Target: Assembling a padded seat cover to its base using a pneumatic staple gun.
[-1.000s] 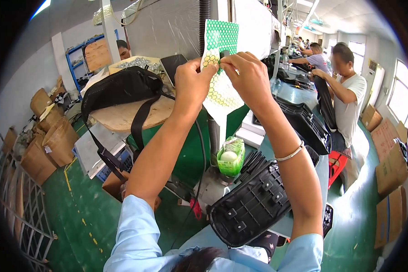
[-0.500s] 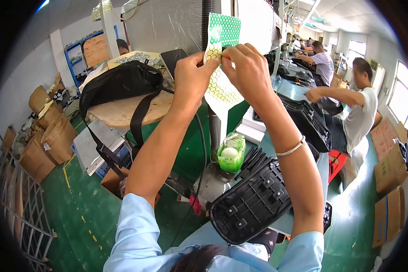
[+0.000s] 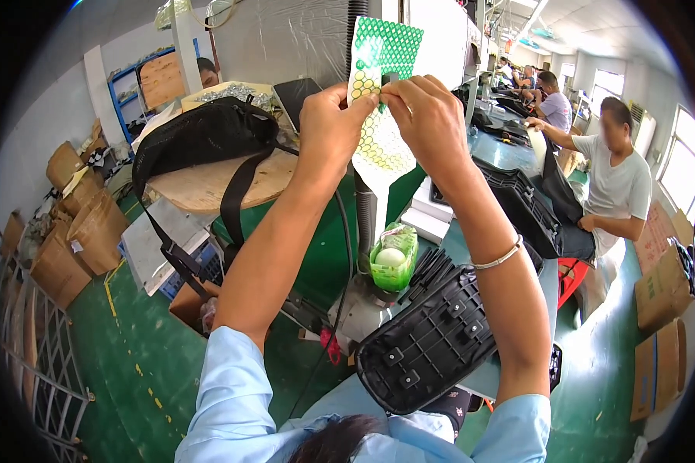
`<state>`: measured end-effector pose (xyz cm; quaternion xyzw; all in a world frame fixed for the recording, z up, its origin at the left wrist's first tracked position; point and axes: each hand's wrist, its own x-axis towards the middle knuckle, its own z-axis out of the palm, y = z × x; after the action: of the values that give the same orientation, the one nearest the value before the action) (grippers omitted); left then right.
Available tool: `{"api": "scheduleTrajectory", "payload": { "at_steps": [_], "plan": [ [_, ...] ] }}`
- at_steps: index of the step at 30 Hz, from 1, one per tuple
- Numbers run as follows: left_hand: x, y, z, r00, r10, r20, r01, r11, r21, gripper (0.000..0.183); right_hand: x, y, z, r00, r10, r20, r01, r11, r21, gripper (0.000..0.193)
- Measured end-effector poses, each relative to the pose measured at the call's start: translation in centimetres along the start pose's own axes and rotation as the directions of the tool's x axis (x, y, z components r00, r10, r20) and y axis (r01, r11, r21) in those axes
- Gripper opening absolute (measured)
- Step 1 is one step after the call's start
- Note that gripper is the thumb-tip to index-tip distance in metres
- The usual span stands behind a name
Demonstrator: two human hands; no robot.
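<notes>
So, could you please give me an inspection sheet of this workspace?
Surface: wooden board at left, bearing a black bag.
Job's things: green-and-yellow patterned sheet, held up.
Clutter: black plastic panel, white boxes, green container.
Left hand: pinching the sheet.
Right hand: fingertips at the sheet; grip unclear.
Cables: black cable hanging left of a ribbed hose.
Surroundings: cardboard boxes on the green floor; a co-worker at right.

- My left hand (image 3: 328, 133) is raised in a pinching grip.
- My right hand (image 3: 431, 119) pinches just beside it.
- My forearms (image 3: 279, 247) slant inward and upward.
</notes>
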<state>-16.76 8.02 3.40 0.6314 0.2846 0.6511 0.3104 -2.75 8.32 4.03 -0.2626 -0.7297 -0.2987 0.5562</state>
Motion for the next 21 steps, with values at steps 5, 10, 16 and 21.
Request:
{"api": "scheduleTrajectory", "payload": {
  "at_steps": [5, 10, 16, 21],
  "plan": [
    [0.0, -0.2, 0.2, 1.0, 0.026, 0.012, -0.026, 0.999, -0.039, 0.019, 0.1, 0.4, -0.1, 1.0, -0.006, 0.021, 0.006, 1.0, 0.003, 0.008],
    [-0.1, -0.2, -0.1, 0.999, 0.037, 0.017, -0.037, 0.999, -0.005, 0.022, 0.3, 0.0, 0.0, 0.983, 0.186, -0.01, -0.18, 0.963, 0.199, 0.01],
    [-1.2, -0.6, 1.3, 0.94, 0.296, -0.168, -0.273, 0.951, 0.145, 0.024, -2.4, 0.5, -3.8, 0.845, 0.521, 0.125, -0.535, 0.809, 0.243, 0.018],
    [-6.2, 1.4, 3.3, 0.712, 0.567, -0.416, -0.654, 0.75, -0.098, 0.017, -8.8, -3.3, -8.0, 0.685, 0.596, 0.418, -0.709, 0.678, 0.194, 0.013]
  ]
}}
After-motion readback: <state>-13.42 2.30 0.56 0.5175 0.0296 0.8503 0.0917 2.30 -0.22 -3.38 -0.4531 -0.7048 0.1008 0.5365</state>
